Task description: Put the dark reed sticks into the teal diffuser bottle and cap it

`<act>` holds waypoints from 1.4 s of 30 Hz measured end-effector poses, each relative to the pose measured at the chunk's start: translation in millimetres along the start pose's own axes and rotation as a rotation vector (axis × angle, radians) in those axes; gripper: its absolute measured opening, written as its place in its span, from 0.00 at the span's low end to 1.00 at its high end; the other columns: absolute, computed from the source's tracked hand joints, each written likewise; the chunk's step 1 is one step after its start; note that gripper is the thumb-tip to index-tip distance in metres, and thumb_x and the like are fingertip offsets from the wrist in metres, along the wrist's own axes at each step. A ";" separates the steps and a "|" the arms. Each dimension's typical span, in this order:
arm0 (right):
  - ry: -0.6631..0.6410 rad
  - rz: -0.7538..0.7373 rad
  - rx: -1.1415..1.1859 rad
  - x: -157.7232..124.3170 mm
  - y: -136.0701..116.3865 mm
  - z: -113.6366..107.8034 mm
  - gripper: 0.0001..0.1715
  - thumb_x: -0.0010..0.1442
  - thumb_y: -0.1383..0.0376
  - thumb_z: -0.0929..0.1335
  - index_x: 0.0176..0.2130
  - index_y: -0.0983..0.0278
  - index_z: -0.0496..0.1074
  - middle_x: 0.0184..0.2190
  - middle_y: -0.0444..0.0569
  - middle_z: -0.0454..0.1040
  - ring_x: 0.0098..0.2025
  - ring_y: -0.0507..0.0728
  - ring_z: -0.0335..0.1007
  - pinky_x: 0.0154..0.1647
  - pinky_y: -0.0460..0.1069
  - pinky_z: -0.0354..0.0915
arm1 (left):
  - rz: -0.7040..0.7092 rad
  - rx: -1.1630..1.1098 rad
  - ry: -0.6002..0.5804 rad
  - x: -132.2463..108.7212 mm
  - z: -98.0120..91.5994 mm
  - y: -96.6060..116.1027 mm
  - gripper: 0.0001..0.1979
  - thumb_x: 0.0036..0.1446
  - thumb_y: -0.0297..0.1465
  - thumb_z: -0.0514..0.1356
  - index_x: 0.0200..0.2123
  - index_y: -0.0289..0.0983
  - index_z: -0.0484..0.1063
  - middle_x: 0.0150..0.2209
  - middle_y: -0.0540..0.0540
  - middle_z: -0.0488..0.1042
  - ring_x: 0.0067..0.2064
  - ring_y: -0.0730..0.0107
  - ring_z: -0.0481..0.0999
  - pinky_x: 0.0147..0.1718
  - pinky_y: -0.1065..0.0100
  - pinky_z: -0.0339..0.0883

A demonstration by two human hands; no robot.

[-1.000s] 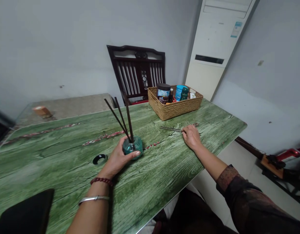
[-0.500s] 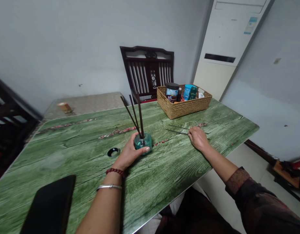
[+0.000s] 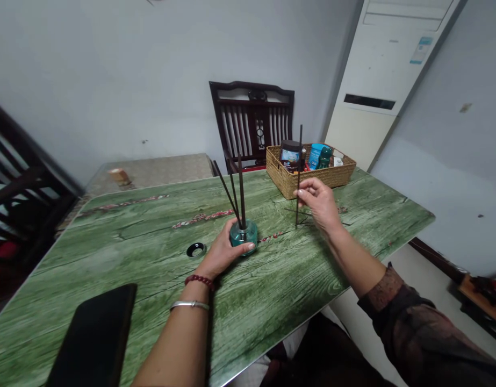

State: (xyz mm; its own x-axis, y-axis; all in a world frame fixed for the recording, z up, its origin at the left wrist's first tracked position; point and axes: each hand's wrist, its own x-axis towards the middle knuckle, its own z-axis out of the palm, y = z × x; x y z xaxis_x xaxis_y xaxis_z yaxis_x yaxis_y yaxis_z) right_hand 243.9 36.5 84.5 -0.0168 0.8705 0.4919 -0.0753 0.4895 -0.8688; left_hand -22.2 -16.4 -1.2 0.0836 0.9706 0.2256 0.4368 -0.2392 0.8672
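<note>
1. Closest in, a flat black rectangular slab (image 3: 92, 336) lay on a green wood-grain tabletop (image 3: 110, 269), near its front edge; it showed no writing.
2. On the left forearm sat a silver bangle (image 3: 189, 305), and above it a dark red beaded bracelet (image 3: 199, 281). A dark patterned sleeve (image 3: 401, 322) covered the right arm.
3. The left hand (image 3: 222, 252) was closed around a squat teal glass bottle (image 3: 243, 235), which stood on the tabletop. Three thin dark reeds (image 3: 236, 188) fanned out of its neck, leaning left.
4. Just left of the bottle lay a black ring-shaped cap (image 3: 196, 250), apart from the hand.
5. The right hand (image 3: 320, 204), raised above the table, pinched one thin dark reed (image 3: 299, 177) upright between thumb and fingers. Beneath it, more thin dark sticks (image 3: 312, 215) lay flat on the tabletop.
6. Farther on stood a woven wicker basket (image 3: 308, 180) holding a dark jar with a pale label (image 3: 290, 153), a blue-capped tub (image 3: 315, 156) and a green bottle (image 3: 324, 158); their lettering was too small to read.
7. Beyond stood a dark wooden slatted chair (image 3: 251, 118) and a white floor-standing air conditioner (image 3: 376, 80) bearing a small blue-and-white sticker (image 3: 421, 50), its text unreadable.
</note>
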 end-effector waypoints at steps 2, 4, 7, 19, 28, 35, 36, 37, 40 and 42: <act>-0.011 -0.021 0.105 0.2 -7.3 21.9 0.16 0.53 0.59 0.74 0.39 0.60 0.68 0.28 0.39 0.73 0.26 0.50 0.68 0.26 0.45 0.67 | 0.000 0.000 -0.007 0.3 0.1 -1.2 0.39 0.43 0.45 0.70 0.56 0.39 0.63 0.52 0.40 0.74 0.52 0.50 0.75 0.55 0.48 0.66; -0.023 -0.050 0.172 -0.1 -13.1 41.4 0.18 0.53 0.58 0.74 0.41 0.59 0.67 0.29 0.40 0.73 0.29 0.50 0.70 0.28 0.45 0.70 | -0.002 -0.007 -0.018 0.6 0.5 -2.2 0.39 0.43 0.45 0.71 0.57 0.39 0.63 0.52 0.40 0.74 0.53 0.50 0.74 0.56 0.48 0.66; -0.062 -0.087 0.212 0.6 -16.4 66.5 0.15 0.55 0.57 0.73 0.40 0.59 0.68 0.31 0.41 0.73 0.32 0.51 0.71 0.30 0.46 0.72 | 0.003 -0.032 -0.009 0.7 1.5 -3.1 0.39 0.43 0.44 0.71 0.56 0.39 0.63 0.53 0.40 0.73 0.53 0.50 0.74 0.56 0.48 0.65; -0.132 -0.049 -0.056 -6.3 24.1 109.3 0.09 0.53 0.65 0.71 0.36 0.60 0.69 0.30 0.40 0.73 0.32 0.51 0.71 0.37 0.48 0.70 | 0.022 -0.071 -0.020 1.1 1.8 -5.6 0.41 0.43 0.45 0.71 0.58 0.39 0.63 0.53 0.39 0.73 0.54 0.50 0.73 0.55 0.50 0.65; -0.208 -0.193 -0.614 -32.5 47.0 38.9 0.11 0.61 0.65 0.67 0.45 0.60 0.74 0.41 0.48 0.77 0.40 0.56 0.71 0.46 0.51 0.66 | 0.017 0.001 -0.005 3.3 0.3 -4.8 0.39 0.43 0.46 0.71 0.56 0.39 0.63 0.50 0.40 0.75 0.51 0.50 0.75 0.54 0.49 0.67; -0.095 0.037 -1.290 -30.3 87.6 -93.3 0.21 0.65 0.67 0.63 0.55 0.66 0.74 0.53 0.59 0.73 0.56 0.64 0.64 0.57 0.56 0.58 | -0.003 0.020 0.013 2.7 -1.2 -1.5 0.37 0.43 0.45 0.70 0.56 0.40 0.64 0.49 0.40 0.76 0.50 0.50 0.76 0.53 0.49 0.69; -0.108 0.096 -1.348 -30.7 92.5 -98.9 0.21 0.66 0.66 0.64 0.56 0.65 0.74 0.55 0.60 0.72 0.56 0.65 0.63 0.57 0.57 0.57 | -0.009 0.031 0.011 2.8 -1.3 -1.7 0.38 0.43 0.45 0.70 0.56 0.39 0.64 0.49 0.40 0.76 0.50 0.50 0.76 0.53 0.49 0.68; -0.125 0.136 -1.393 -31.3 96.6 -101.0 0.21 0.66 0.64 0.64 0.56 0.64 0.74 0.57 0.59 0.71 0.57 0.65 0.62 0.57 0.57 0.57 | -0.015 0.041 0.011 2.8 -1.4 -1.9 0.38 0.43 0.46 0.70 0.56 0.39 0.64 0.50 0.40 0.75 0.51 0.50 0.76 0.53 0.49 0.68; -0.191 0.138 -1.465 -33.5 101.9 -95.1 0.19 0.66 0.63 0.65 0.54 0.63 0.76 0.57 0.59 0.70 0.58 0.65 0.60 0.59 0.58 0.53 | -0.033 0.049 0.008 2.2 -1.6 -1.2 0.39 0.43 0.47 0.70 0.55 0.38 0.64 0.51 0.39 0.75 0.51 0.49 0.76 0.53 0.49 0.68; -0.220 0.102 -1.476 -34.9 99.7 -90.0 0.16 0.65 0.64 0.66 0.50 0.63 0.78 0.55 0.58 0.72 0.57 0.65 0.60 0.59 0.58 0.52 | -0.044 0.041 -0.002 1.6 -1.3 -0.4 0.38 0.43 0.47 0.69 0.55 0.38 0.63 0.50 0.40 0.75 0.49 0.50 0.76 0.53 0.49 0.68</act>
State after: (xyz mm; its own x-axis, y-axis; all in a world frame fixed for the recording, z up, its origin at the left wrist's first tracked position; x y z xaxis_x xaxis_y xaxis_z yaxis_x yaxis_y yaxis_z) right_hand 326.7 59.6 -24.5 -0.1157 0.9440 0.3089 0.9821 0.1552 -0.1066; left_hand -23.4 -14.8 -0.5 0.0650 0.9802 0.1870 0.4762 -0.1951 0.8574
